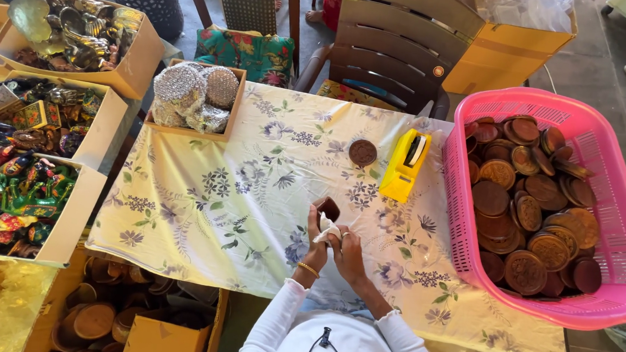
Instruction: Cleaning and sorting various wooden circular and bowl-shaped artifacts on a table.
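Both hands meet near the front edge of the tabletop (200, 189), which is covered with a floral cloth. The left hand (316, 252), a gold bangle at its wrist, pinches a small dark-brown round wooden piece (329, 208) by its lower edge and holds it upright. The right hand (348, 252), with a ring on one finger, presses a bit of white cloth or paper (328, 234) against that piece — whether wiping or wrapping I cannot tell.

Judging from how things lie, the work looks barely begun. The pink plastic basket (624, 245) on the right is heaped with carved brown wooden discs (529, 215), apparently not yet handled. Only one single disc (362, 152) lies apart on the cloth, just beside a yellow tape dispenser (405, 164) — perhaps the sole one finished, though that is a guess.

Along the left stand cardboard boxes: shiny metallic shells and trinkets (79, 27), colourful painted figurines (14, 193), and a small tray of glittery silver rounds (193, 96). More brown wooden bowls or lids (97, 315) fill a box below the tabletop's edge.
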